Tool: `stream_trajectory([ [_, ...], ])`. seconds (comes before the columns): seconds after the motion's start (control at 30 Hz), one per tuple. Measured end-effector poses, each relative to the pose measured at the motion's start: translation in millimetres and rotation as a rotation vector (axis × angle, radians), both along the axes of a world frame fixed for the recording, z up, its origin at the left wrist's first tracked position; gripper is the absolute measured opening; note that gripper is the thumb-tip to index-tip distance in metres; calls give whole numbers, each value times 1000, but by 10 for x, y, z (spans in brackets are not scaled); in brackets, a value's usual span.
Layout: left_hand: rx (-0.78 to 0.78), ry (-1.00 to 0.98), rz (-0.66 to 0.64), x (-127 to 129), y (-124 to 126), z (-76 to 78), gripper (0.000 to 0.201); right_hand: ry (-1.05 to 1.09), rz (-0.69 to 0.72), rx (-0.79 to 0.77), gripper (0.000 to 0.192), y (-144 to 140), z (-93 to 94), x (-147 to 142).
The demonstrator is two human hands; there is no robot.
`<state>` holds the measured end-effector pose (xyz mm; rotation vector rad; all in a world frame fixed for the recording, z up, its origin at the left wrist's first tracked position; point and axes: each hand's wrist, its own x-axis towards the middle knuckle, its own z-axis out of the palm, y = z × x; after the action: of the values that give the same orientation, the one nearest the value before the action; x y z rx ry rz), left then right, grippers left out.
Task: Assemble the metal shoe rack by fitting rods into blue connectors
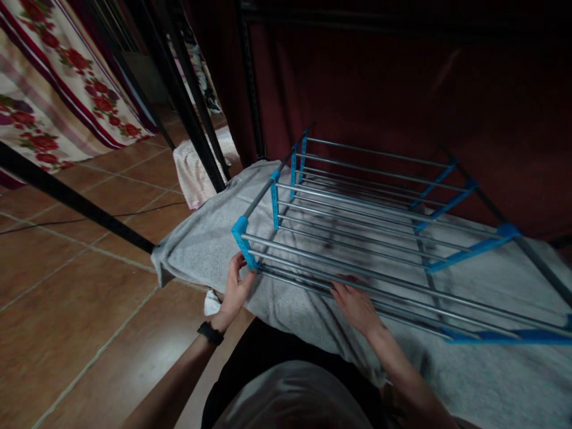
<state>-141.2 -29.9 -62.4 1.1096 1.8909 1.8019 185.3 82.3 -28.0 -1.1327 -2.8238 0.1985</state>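
Observation:
A shoe rack [357,271] of metal tubes and blue plastic connectors lies on a grey blanket. My left hand [236,286] grips its near left corner, with fingers and thumb about the lower end of the blue connector [243,241]. Further right, my right hand [356,304] holds the near lower tubes, its fingertips curled over them and its thumb hidden. Several parallel tubes run between the left connectors and the longer blue ones [465,253] on the right. A dark band is on my left wrist.
The grey blanket [192,238] covers a raised surface. Black metal posts [179,89] rise at the left, and a slanting bar [75,196] meets the blanket's edge. A dark red curtain [379,89] hangs behind. Left are tiled floor [111,232], a cable, and flowered fabric [67,77].

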Motion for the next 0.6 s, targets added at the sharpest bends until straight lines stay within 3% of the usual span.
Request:
stream_trajectory([
  [0.2,68,-164,-85,98,231,387,43,-93,17,-272,41,51,103,-427],
  [0.3,98,-244,-145,63,239,495,47,-76,-30,-303,41,69,139,-508],
  [0.4,151,-354,-209,-48,233,493,36,-64,-31,-295,41,61,210,-510],
  [0.6,163,-422,-77,-169,312,390,50,-63,-49,-248,46,-14,364,-499],
])
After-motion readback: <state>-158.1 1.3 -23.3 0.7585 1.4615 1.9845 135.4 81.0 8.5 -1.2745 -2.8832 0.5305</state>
